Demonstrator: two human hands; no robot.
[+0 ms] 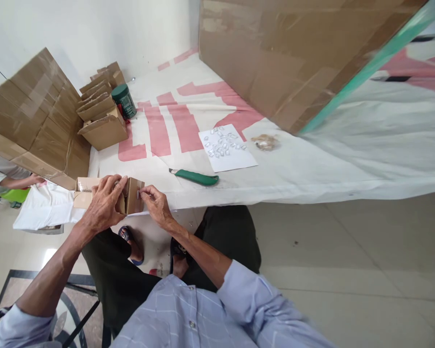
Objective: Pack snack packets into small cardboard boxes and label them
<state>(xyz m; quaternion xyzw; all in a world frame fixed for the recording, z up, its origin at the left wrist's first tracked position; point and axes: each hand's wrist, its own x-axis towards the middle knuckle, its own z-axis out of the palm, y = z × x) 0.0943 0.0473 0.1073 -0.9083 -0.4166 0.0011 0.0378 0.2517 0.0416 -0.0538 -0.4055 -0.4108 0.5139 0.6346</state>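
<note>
Near the front edge of the table, my left hand (105, 200) lies over a small cardboard box (135, 197), its fingers curled around the top. The box's flaps are partly hidden beneath that hand. My right hand (155, 205) is pinched against the right face of the box, by a small pale patch; whatever sits between the fingertips is too small to make out. To the right lies a green utility knife (196, 177). Beyond it, a white sheet (235, 163) carries many small clear pieces (223, 145).
A tall carton stack (39, 121) rises at left, beside several small boxes (105, 130) and a green canister (123, 100). A large carton (275, 63) stands back right. A clump of brown tape (265, 141) lies by the sheet. Another person's hand (34, 180) shows far left.
</note>
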